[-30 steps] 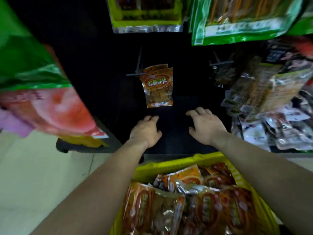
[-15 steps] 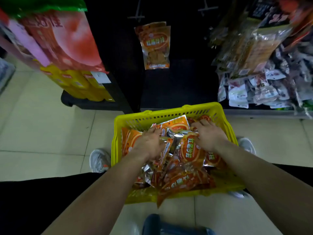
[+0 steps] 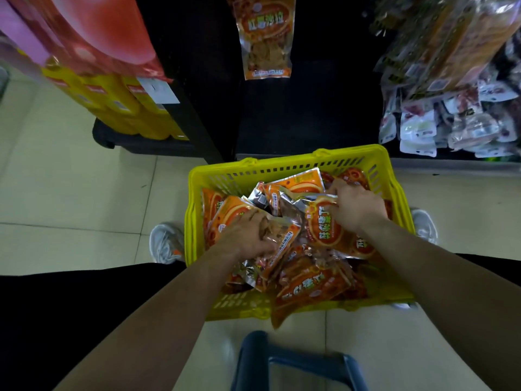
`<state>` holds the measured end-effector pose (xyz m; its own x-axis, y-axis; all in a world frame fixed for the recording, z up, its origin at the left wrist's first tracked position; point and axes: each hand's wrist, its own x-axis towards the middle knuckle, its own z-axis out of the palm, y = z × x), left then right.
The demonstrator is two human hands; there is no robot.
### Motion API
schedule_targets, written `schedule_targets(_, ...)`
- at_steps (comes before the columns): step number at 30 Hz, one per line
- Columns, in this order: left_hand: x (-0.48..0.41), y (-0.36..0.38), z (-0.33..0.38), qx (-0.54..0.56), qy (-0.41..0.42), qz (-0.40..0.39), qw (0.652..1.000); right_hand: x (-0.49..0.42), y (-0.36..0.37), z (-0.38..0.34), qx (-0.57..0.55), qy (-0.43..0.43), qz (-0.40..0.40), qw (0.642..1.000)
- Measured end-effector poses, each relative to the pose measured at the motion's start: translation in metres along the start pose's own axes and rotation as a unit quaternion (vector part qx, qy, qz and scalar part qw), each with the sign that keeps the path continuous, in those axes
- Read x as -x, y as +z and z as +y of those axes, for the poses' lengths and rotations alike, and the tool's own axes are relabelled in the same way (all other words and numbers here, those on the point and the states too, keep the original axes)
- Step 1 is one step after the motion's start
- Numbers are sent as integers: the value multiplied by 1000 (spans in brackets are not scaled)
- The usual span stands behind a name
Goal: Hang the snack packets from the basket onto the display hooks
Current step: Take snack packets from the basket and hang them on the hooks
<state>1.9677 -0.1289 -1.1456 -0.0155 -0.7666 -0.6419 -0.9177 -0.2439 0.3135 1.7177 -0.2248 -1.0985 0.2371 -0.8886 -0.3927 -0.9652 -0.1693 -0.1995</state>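
A yellow plastic basket stands on the floor between my feet, full of orange snack packets. My left hand is down in the pile, its fingers closed over an orange packet with a clear window. My right hand grips the silver top edge of another orange packet. One orange packet hangs on the black display panel above the basket. Its hook is out of view.
Red and yellow packets hang on the rack at left. Many mixed packets crowd the shelf at right. A blue stool or frame sits right below me. My two shoes flank the basket on the tiled floor.
One second ago both hands were up by the black panel; they dropped into the basket. Since half a second ago each has closed on a packet, and the view has tilted further down.
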Motion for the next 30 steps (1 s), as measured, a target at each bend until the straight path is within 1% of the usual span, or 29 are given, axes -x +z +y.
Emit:
schedule_targets(2,4,3,7,6,44,-5,999,1,-5,2,16,13,20,1000)
schedule_targets(5,15,8,19,11,107,-36,994,6,-11,9,20,24,38,999)
schedule_targets(6,17,7,22,24,110,-26,993,7,-13,12,8,25,27,999)
schedule_targets(7,17,4,21,40,107,3,993,8,-15,15,-9,24,6,1000)
schedule_targets(9,15,-6,14,34,77,75,994,10,-18,21,-31,19,-45,998)
schedule_targets(10,15,-11,7,15,49,94,994,11,-18,24,-27,20,-63,997)
schedule_targets(11,14,-16,-1,-2,14,95,995,12,-18,27,-18,23,-72,997)
schedule_targets(13,14,-20,-15,-13,-57,58,997,15,-16,33,-6,34,-68,997)
schedule_targets(15,14,-18,-22,-14,-94,22,995,18,-15,36,-1,44,-59,997)
schedule_targets(19,8,-10,-16,-12,-115,-2,993,19,-13,39,6,43,-48,998)
schedule_targets(22,4,-8,-11,-43,-130,22,990,18,-10,38,1,42,-22,999)
schedule_targets(24,2,-10,-11,-57,-136,42,988,17,-9,37,-16,39,-19,999)
schedule_targets(28,1,-15,-12,5,-156,70,985,17,-12,32,-61,33,-13,997)
schedule_targets(30,3,-15,-13,35,-153,102,982,17,-15,30,-86,30,0,996)
